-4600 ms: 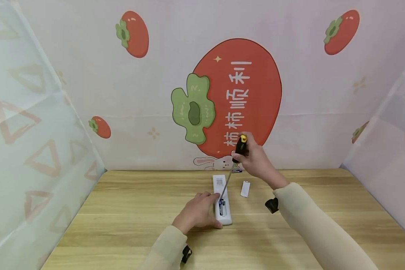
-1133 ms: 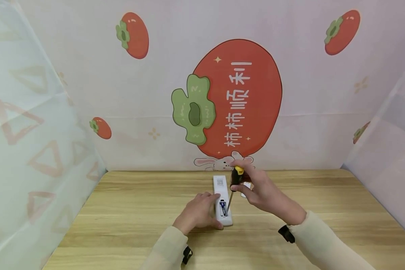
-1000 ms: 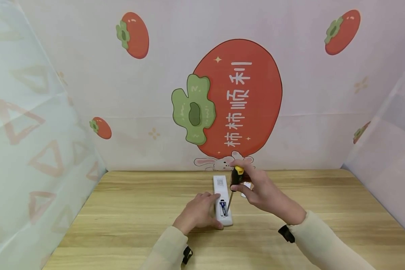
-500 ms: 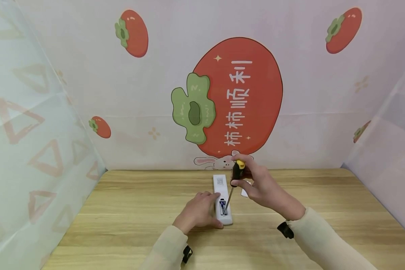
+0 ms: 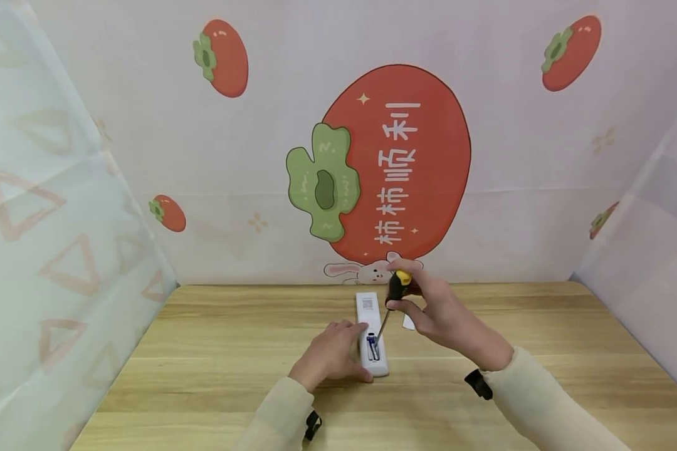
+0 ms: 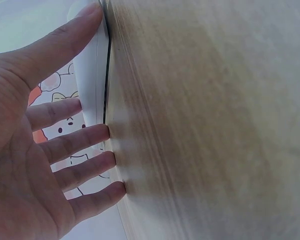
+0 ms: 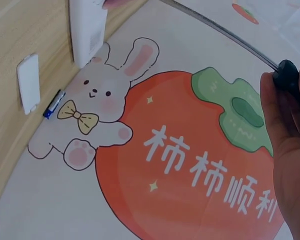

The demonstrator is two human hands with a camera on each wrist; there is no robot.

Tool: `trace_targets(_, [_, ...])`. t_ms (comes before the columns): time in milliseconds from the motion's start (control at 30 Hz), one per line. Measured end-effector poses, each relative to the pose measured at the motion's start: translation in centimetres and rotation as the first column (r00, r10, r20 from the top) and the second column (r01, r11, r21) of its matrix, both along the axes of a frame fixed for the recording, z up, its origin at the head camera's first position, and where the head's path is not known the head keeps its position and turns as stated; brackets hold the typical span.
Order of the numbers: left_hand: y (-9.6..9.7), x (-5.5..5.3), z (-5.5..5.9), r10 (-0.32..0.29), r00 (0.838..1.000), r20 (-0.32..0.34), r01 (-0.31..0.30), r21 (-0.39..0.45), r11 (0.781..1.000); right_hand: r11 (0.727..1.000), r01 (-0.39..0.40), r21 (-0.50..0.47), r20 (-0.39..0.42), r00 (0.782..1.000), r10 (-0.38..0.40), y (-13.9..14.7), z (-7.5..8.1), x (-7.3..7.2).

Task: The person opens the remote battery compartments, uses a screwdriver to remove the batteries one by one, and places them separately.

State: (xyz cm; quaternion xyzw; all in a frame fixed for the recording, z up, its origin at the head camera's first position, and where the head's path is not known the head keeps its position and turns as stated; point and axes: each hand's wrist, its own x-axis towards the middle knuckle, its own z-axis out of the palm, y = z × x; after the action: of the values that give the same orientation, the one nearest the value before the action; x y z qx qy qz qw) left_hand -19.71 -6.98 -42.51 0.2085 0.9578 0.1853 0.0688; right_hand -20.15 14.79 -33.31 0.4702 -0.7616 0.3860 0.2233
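A white remote control (image 5: 369,318) lies face down on the table, battery compartment uncovered. Inside it, a blue-and-silver battery (image 5: 370,349) sits at a slant. My left hand (image 5: 330,352) steadies the remote from the left; thumb and index finger touch it, and the fingers are extended in the left wrist view. My right hand (image 5: 446,319) grips the black-and-yellow handle of a screwdriver (image 5: 398,288), whose tip is down in the compartment beside the battery. The white battery cover (image 5: 409,323) lies right of the remote, partly behind the right hand.
In the right wrist view, a second blue battery (image 7: 54,104) lies on the table by the back wall, near the cover (image 7: 29,83). A printed cloth backdrop (image 5: 282,250) rises at the table's (image 5: 231,363) far edge, with side panels left and right.
From 4.6 seconds ago, the right hand and screwdriver have come lower, and the battery has tilted in its compartment. Over the last second the tip shifted slightly up the compartment. The left hand stayed put.
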Motion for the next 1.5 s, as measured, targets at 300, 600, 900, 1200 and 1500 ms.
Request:
trace_targets(300, [0.0,0.1,0.1,0.006,1.000,0.013,-0.006,0.009,1.000,0.999,-0.031,0.017,0.042,0.999,0.030,0.3,0.5,0.2])
trace_targets(600, [-0.1,0.0,0.1,0.002,1.000,0.011,-0.002,0.011,1.000,0.998,-0.045,0.049,0.074,0.996,0.042,0.2,0.5,0.3])
trace_targets(900, [-0.2,-0.1,0.1,-0.005,1.000,0.011,0.005,0.027,1.000,0.994,-0.060,0.093,0.019,0.998,0.059,-0.3,-0.2,0.6])
trace_targets(1200, [-0.3,-0.2,-0.1,-0.017,1.000,0.004,0.017,0.021,1.000,0.987,-0.066,0.148,-0.076,0.994,0.078,-0.5,-0.1,1.1])
trace_targets(1500, [-0.3,-0.2,0.0,-0.018,1.000,0.005,0.018,0.022,1.000,0.991,-0.062,0.119,-0.061,0.996,0.070,-0.5,0.2,1.4])
